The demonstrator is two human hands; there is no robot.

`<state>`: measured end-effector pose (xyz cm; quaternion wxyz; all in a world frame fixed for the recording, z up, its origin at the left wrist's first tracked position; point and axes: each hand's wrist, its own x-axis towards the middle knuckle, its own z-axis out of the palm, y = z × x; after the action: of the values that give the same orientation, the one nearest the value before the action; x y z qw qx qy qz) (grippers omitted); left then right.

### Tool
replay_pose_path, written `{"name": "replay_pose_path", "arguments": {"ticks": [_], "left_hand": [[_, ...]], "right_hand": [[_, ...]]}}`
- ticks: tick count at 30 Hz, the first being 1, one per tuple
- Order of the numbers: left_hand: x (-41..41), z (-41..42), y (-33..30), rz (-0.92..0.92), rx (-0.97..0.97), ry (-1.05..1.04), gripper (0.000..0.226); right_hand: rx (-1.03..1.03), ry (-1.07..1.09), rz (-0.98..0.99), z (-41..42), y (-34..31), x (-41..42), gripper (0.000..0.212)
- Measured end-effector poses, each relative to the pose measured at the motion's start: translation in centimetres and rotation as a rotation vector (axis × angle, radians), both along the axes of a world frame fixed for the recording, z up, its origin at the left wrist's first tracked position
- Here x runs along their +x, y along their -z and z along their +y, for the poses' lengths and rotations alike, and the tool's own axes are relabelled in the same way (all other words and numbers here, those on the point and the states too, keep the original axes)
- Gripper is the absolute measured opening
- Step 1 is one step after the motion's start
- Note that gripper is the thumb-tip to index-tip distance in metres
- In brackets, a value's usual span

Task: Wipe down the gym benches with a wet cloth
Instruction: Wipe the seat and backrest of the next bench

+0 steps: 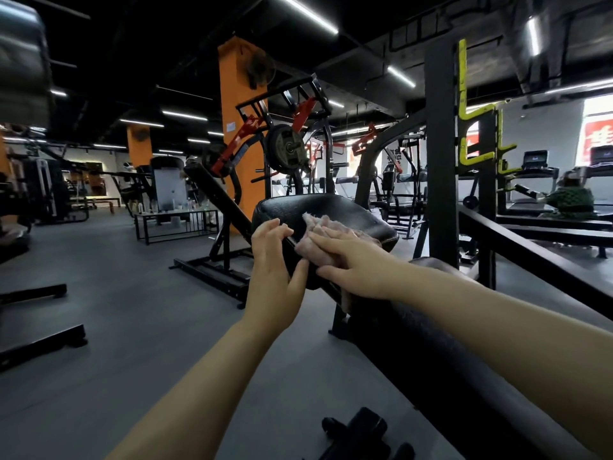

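A black padded bench [335, 210] runs away from me, its raised seat pad at the centre of the view. A pinkish crumpled cloth [323, 232] lies on that pad. My right hand [353, 263] presses flat on the cloth, fingers spread over it. My left hand [275, 270] grips the left edge of the pad, thumb on its near side and fingers curled over the top. The longer black pad [431, 353] of the bench passes under my right forearm.
A black rack upright [441, 154] with yellow hooks stands right of the bench. A plate-loaded machine [285, 151] and an orange pillar [242, 127] are behind. A person [570, 197] sits at far right. A black metal rail [530, 247] runs along the right. Grey floor [116, 293] spreads left.
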<state>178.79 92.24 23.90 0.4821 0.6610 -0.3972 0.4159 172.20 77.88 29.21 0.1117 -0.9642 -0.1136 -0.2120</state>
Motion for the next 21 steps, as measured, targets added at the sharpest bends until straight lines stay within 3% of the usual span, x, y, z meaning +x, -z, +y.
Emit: {"name": "replay_pose_path", "arguments": {"ticks": [5,9,11,17,21], "left_hand": [[-4.2,-0.5,0.1,0.186,-0.001,0.034,0.032],[-8.1,-1.0,0.6,0.19,0.082,0.035,0.038],[-9.5,-1.3,0.9,0.163,0.162,0.045,0.032],[-12.0,-1.5,3.2,0.028,0.299,-0.104,0.025],[-13.4,-2.0,5.2,0.007,0.328,-0.087,0.031]], "right_hand": [[0.146,-0.058,-0.121,-0.1,-0.4,-2.1,0.036],[0.431,-0.02,-0.099,-2.0,-2.0,-4.5,0.026],[0.46,-0.019,-0.071,-3.1,-2.9,-6.7,0.025],[0.19,0.063,0.015,-4.5,-3.2,-12.6,0.032],[-0.255,0.164,0.217,-3.0,3.1,-14.0,0.054]]}}
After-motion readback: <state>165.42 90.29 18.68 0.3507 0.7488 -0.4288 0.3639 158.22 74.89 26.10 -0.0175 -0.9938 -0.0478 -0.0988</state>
